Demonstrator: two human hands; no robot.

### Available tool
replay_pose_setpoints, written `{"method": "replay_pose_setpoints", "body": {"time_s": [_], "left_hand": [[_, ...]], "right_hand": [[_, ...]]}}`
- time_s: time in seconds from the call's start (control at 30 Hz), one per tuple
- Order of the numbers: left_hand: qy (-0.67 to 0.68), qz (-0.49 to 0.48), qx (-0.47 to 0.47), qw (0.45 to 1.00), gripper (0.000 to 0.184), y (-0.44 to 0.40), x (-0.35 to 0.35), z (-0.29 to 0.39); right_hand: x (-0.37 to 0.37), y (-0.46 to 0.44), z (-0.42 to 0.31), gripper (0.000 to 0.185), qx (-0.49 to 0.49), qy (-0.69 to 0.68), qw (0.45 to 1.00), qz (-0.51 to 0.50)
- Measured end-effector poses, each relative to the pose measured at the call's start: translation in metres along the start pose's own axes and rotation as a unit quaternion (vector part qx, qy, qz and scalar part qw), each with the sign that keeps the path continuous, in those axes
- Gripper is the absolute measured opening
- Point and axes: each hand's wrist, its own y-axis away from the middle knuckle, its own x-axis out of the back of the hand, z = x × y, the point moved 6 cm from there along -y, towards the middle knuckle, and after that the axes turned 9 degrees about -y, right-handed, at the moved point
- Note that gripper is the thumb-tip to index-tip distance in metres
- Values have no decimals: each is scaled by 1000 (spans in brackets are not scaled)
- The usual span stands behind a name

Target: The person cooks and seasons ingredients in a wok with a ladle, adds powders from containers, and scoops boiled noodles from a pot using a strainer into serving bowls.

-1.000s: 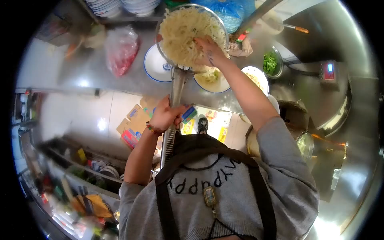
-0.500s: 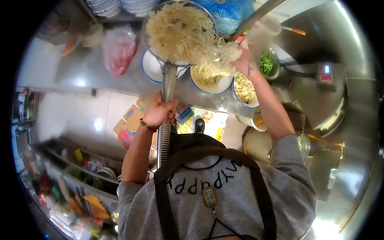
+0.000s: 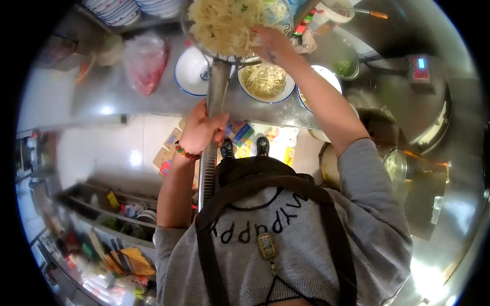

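My left hand point(image 3: 203, 126) is wrapped around the long metal handle point(image 3: 209, 163) of a strainer. Wide pale noodles point(image 3: 219, 25) are heaped in the strainer's basket, which I hold above the counter. At the right side of the heap, my right hand point(image 3: 273, 45) grips into the noodles, its fingertips partly hidden. Just below that hand, a blue-rimmed bowl point(image 3: 245, 91) holds a mound of noodles. Left of it, a second white bowl point(image 3: 188, 76) shows a bare inner wall, partly behind the strainer. A third bowl point(image 3: 326, 75) is largely covered by my right forearm.
A plastic bag of red contents point(image 3: 146, 64) lies on the metal counter point(image 3: 109, 99). Stacked bowls point(image 3: 115, 10) stand at the back left. To the right are a container of chopped greens point(image 3: 346, 67) and a device with a lit display point(image 3: 420, 66). A large pot point(image 3: 334, 163) stands near my right elbow.
My right hand has moved left and up from over the bowls to the strainer. The noodles that hung from it now lie in the middle bowl. My left hand keeps its grip.
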Motion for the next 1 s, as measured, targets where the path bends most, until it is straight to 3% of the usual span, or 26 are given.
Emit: {"method": "replay_pose_setpoints", "body": {"time_s": [0.07, 0.17, 0.27, 0.37, 0.47, 0.57, 0.6, 0.63, 0.7, 0.77, 0.83, 0.87, 0.93, 1.0], "left_hand": [[22, -11, 7, 1000, 17, -1, 1, 2], [61, -25, 18, 998, 13, -3, 5, 8], [56, -8, 15, 998, 12, -6, 11, 10], [40, -6, 2, 999, 14, -7, 15, 15], [16, 14, -5, 1000, 13, -7, 20, 19], [38, 31, 3, 999, 9, 1, 23, 24], [54, 23, 8, 998, 10, 5, 23, 29], [70, 14, 13, 997, 11, 11, 23, 36], [101, -3, 8, 995, 11, 20, 25, 43], [120, -20, -2, 993, 12, 31, 30, 47], [133, -11, -8, 991, 12, 44, 36, 54], [131, 4, -9, 991, 12, 51, 42, 54], [123, 36, 2, 992, 16, 62, 54, 54], [88, 62, -14, 994, 18, 71, 65, 49]], "right_hand": [[35, 7, -10, 51, -19, -151, 988, 25], [81, 26, -20, 40, -10, -94, 991, 98], [82, 57, 31, 40, -33, -94, 987, 123], [48, 94, 81, 47, -119, -207, 962, 132], [6, 114, 90, 51, -99, -120, 988, 18], [3, 107, 103, 55, -147, -86, 985, 18], [11, 95, 105, 54, -147, 3, 989, 32], [22, 87, 104, 54, -135, -47, 984, 109], [72, 57, 68, 55, -103, -150, 949, 257], [106, 10, 2, 62, 25, -195, 937, 287], [107, -39, -78, 66, 117, -104, 971, 181], [103, -59, -120, 58, 214, -75, 955, 188], [49, -111, -164, 38, 232, -217, 942, 112], [-8, -142, -185, 39, 196, -222, 955, 28]]}}
